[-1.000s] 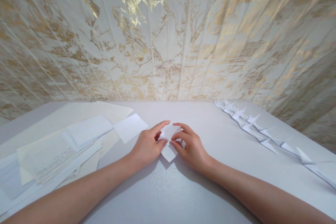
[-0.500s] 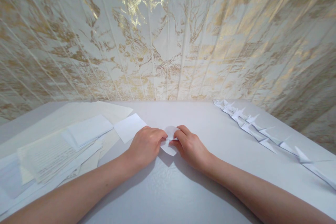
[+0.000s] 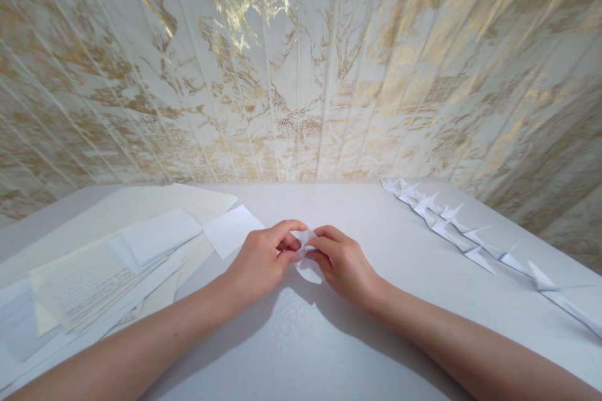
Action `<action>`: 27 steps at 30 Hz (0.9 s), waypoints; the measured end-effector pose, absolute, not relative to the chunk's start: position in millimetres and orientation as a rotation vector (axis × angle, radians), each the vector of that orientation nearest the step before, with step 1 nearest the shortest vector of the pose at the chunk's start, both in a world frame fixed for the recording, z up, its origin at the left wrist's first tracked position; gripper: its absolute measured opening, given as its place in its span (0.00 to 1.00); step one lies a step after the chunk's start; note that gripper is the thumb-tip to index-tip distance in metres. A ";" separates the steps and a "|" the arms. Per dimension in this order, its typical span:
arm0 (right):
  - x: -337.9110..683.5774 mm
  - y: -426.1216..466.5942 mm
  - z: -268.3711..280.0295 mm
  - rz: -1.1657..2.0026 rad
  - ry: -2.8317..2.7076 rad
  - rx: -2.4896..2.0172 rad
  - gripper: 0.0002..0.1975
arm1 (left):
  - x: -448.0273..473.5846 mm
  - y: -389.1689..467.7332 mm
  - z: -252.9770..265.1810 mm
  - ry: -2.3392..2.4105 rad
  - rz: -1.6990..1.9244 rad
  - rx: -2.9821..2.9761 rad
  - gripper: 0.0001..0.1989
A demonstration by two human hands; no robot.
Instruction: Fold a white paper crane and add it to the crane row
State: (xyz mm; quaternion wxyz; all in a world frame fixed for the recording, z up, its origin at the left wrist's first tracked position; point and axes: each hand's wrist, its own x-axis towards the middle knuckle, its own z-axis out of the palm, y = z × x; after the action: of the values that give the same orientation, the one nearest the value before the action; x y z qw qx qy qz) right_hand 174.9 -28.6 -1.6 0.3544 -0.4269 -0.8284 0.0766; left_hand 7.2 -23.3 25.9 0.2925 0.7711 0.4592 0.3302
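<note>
Between my two hands is a small piece of folded white paper [image 3: 310,270], partly hidden by the fingers and raised a little above the table. My left hand [image 3: 263,257] pinches its left side, with the index finger arched over the top and the thumb below. From the other side, my right hand [image 3: 347,263] grips it between thumb and fingers. The exact shape of the folds is too small to make out. Just behind my left hand lies a flat white square of paper [image 3: 232,229].
Sheets and folded papers [image 3: 160,235], some with printed lines, overlap on the left of the white table [image 3: 301,351]. Several folded white paper figures [image 3: 442,229] with pointed tips stand in rows along the right. Behind the table rises a gold-patterned white curtain [image 3: 301,75].
My left fingers have lifted and spread into a wider arch over the paper. The folded paper has turned slightly and shifted a little right. My right hand has barely moved.
</note>
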 end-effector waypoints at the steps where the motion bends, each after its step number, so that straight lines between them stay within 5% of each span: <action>1: 174.6 -28.7 -2.3 0.230 -2.123 -1.089 0.08 | 7.2 -23.4 25.2 1.220 0.902 2.060 0.16; 17: 170.4 -21.1 1.2 0.829 -1.638 -1.185 0.07 | 5.2 -16.7 16.5 1.073 1.125 1.981 0.13; 20: 171.2 -19.2 1.1 0.982 -1.418 -1.178 0.09 | 4.4 -10.4 4.6 1.069 1.283 1.779 0.25; 23: 169.2 -21.1 1.8 1.193 -1.175 -1.131 0.12 | 8.4 -7.6 -9.5 0.923 1.020 1.632 0.43; 27: 162.2 -27.7 -0.1 1.315 -1.024 -1.045 0.14 | 20.3 -15.0 -14.2 0.762 0.903 1.533 0.36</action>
State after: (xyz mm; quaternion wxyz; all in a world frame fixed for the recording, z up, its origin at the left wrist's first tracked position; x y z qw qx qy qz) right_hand 162.2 -27.7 -0.1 0.5542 -0.4422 -0.4333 0.5564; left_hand 20.3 -15.0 -14.2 0.5673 0.6522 0.3244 0.3841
